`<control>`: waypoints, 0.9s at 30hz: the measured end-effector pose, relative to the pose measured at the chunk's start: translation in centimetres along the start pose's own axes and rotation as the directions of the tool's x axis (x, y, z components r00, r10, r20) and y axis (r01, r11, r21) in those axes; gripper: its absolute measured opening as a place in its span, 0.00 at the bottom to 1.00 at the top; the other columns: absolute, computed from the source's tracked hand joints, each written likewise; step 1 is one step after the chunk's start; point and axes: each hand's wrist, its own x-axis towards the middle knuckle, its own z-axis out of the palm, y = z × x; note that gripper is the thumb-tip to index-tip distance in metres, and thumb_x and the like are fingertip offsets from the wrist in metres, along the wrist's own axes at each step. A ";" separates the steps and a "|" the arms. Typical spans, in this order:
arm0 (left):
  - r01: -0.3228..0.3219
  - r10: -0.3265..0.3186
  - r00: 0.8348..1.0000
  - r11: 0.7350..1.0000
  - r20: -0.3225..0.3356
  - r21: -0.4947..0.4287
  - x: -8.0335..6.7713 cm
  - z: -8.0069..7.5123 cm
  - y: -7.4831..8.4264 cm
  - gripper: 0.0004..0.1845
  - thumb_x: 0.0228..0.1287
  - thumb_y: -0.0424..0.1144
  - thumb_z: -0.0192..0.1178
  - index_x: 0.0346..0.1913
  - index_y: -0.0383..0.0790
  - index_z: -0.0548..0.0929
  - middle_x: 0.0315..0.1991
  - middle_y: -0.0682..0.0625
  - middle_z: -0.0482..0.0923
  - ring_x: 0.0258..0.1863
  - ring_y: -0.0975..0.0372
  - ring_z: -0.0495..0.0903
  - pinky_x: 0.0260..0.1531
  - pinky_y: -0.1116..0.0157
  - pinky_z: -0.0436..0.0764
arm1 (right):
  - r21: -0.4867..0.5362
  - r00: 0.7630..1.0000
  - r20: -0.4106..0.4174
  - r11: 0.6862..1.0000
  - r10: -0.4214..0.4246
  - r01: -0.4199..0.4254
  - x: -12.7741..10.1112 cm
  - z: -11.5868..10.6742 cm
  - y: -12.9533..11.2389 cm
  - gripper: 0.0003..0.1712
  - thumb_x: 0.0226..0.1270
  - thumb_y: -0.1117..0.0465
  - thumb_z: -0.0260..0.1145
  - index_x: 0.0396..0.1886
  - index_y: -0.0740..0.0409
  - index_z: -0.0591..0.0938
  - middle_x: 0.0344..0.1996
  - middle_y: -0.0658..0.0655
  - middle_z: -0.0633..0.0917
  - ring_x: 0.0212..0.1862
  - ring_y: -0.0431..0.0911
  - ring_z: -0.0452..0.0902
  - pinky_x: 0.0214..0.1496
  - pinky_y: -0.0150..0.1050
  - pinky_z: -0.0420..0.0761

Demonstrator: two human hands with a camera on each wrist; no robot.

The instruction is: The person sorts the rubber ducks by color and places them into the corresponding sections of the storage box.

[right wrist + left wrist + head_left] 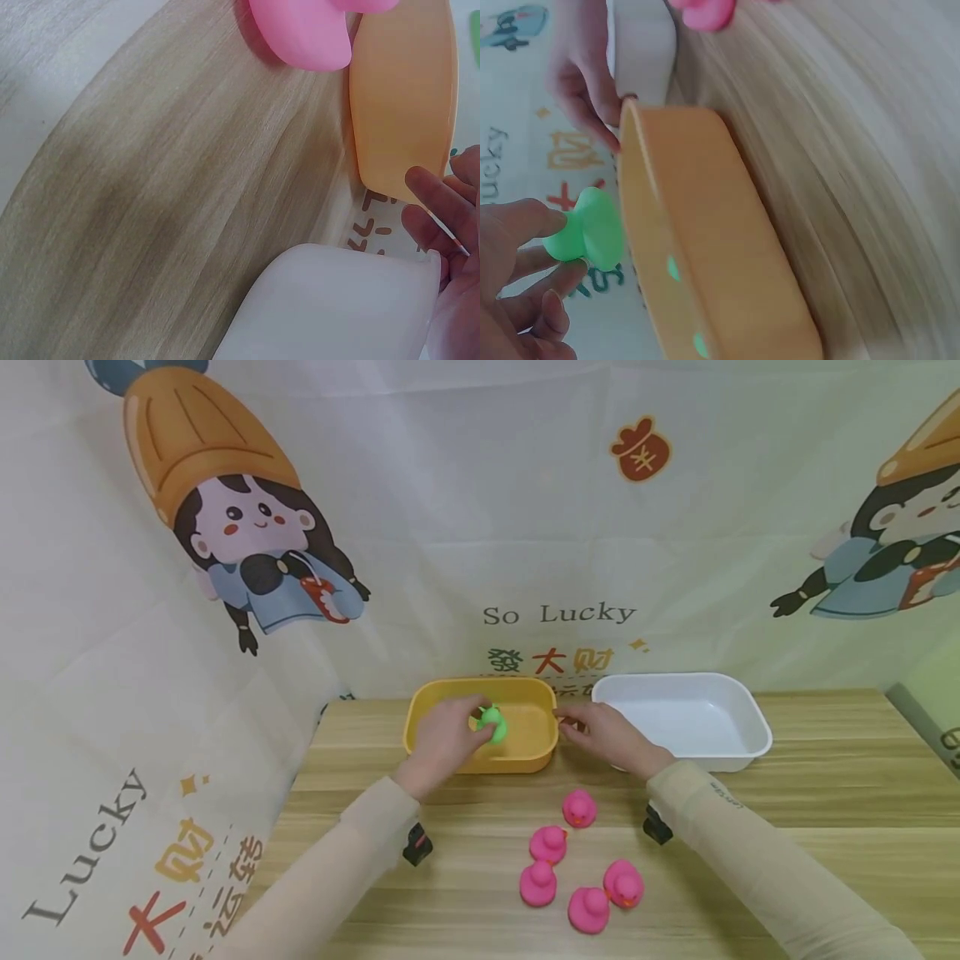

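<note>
My left hand [447,733] pinches a small green toy duck [492,725] between thumb and fingers, over the yellow-orange basin [525,765]. In the left wrist view the green duck [594,229] is at the basin's rim, and green patches show just inside that rim. At the basin's right end is my right hand [606,733], its fingers loosely bent and the fingertips right at the rim. The right wrist view shows these fingers [442,199] spread, overlapping the end of the orange basin [401,97].
Several pink toy ducks [580,808] lie on the wooden table [465,860] in front of the basins. A white basin [678,718] stands to the right, partly behind my right forearm. A printed white cloth [465,510] hangs behind the table. Each wrist carries a black camera [657,824].
</note>
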 end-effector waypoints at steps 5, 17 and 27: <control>0.052 -0.053 0.998 0.998 0.033 0.035 1.0 0.9 -1.8 0.14 0.68 0.41 0.71 0.52 0.39 0.88 0.46 0.44 0.89 0.43 0.50 0.87 0.37 0.54 0.84 | -0.003 1.000 0.000 1.000 0.005 -0.005 -0.1 -0.1 -0.2 0.19 0.76 0.62 0.63 0.62 0.64 0.84 0.45 0.58 0.90 0.44 0.48 0.83 0.51 0.47 0.85; 0.174 -0.188 0.970 0.979 0.152 0.103 2.2 3.0 -3.8 0.13 0.68 0.41 0.70 0.52 0.39 0.87 0.45 0.46 0.88 0.46 0.50 0.85 0.44 0.49 0.83 | -0.036 0.999 -0.023 0.999 -0.033 0.032 -0.1 -0.1 -0.1 0.19 0.76 0.63 0.63 0.61 0.65 0.84 0.43 0.58 0.90 0.42 0.47 0.84 0.49 0.46 0.85; 0.188 -0.212 0.964 0.970 0.161 0.154 2.4 3.9 -4.4 0.11 0.68 0.41 0.70 0.48 0.41 0.86 0.42 0.47 0.87 0.45 0.50 0.85 0.43 0.49 0.83 | -0.042 0.999 -0.019 0.999 -0.036 0.035 -0.1 0.2 0.3 0.19 0.76 0.63 0.63 0.61 0.64 0.84 0.42 0.56 0.90 0.40 0.45 0.83 0.46 0.44 0.84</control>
